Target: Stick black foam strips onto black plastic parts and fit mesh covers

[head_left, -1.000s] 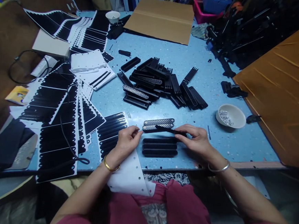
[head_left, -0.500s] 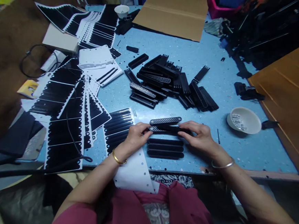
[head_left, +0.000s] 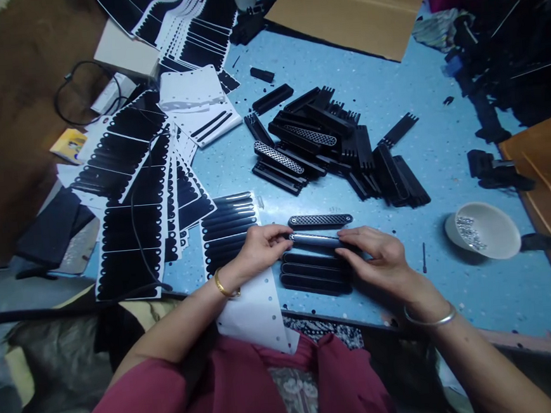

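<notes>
In the head view, near the front edge of the counter [head_left: 381, 90], the left grip [head_left: 263, 248] pinches the left end of a bar [head_left: 296, 237]; the right grip [head_left: 378, 255] pinches the strip [head_left: 320, 240] lying along it. Aligning seems in hand; next probably needs even pressing. Half a second earlier, more pattern showed.

A brown panel [head_left: 19, 106] flanks the speckled blue table [head_left: 419, 87], coolly lit.

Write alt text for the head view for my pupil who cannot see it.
A person's left hand and right hand hold opposite ends of a shiny bar at a blue table. Three black bars lie nearer, a heap of black pieces beyond, and a bowl of small silvery parts to the right.
</notes>
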{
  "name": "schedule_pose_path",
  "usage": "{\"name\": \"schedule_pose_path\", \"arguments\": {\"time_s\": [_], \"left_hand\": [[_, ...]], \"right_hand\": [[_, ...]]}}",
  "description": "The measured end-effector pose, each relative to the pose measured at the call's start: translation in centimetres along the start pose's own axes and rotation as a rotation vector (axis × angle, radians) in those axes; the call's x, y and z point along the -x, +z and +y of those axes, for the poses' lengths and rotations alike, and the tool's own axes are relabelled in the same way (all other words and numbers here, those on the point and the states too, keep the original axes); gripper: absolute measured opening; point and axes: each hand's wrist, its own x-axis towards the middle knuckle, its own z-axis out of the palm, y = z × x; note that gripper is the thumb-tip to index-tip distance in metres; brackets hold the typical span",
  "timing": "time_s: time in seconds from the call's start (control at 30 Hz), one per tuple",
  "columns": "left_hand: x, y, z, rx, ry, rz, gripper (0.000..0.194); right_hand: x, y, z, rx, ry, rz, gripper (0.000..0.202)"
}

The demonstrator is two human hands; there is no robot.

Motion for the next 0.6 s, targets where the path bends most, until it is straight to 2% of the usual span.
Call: {"name": "schedule_pose_path", "arguments": {"time_s": [0.13,0.6], "left_hand": [[-0.13,0.02,-0.04,0.052,-0.034,-0.005,0.025],[-0.11,0.07,-0.03,0.034,-0.009,0.014,0.024]], "right_hand": [[-0.13,0.23,0.08,-0.011,0.012,-0.017,0.012],[-0.18,0.9,0.8,0.017,0.001,-0.054,0.012]]}}
